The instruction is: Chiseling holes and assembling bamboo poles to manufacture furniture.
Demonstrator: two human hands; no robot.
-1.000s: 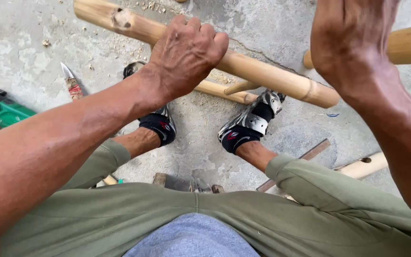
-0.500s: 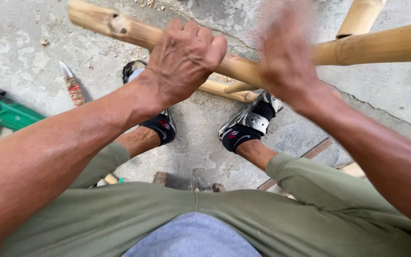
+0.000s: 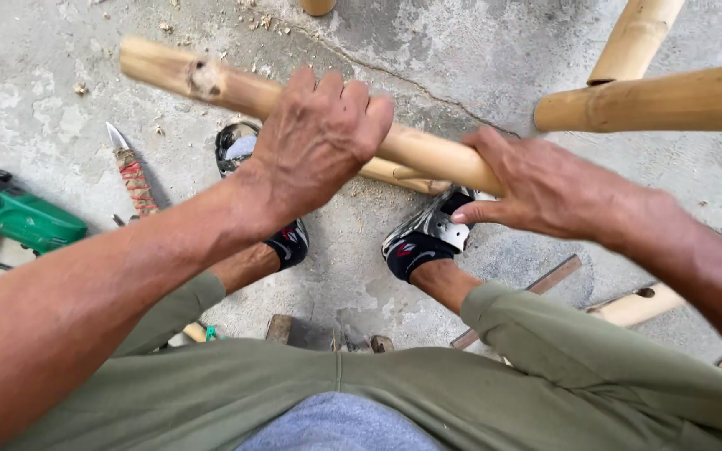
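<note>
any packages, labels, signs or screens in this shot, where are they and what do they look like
No packages, signs or screens show.
Green power drill: on the concrete at far left, green body with black parts; any label on it is too small to tell.
Shoes: under the bamboo pole that the left hand and right hand grip, black and white with small red marks.

Tan bamboo pole (image 3: 236, 88) crosses upper centre; red-wrapped knife (image 3: 129, 171) lower left of it; green power drill (image 3: 18, 219) at left edge.

olive trousers (image 3: 394, 392), black patterned shoes (image 3: 419, 242), bare forearms.
</note>
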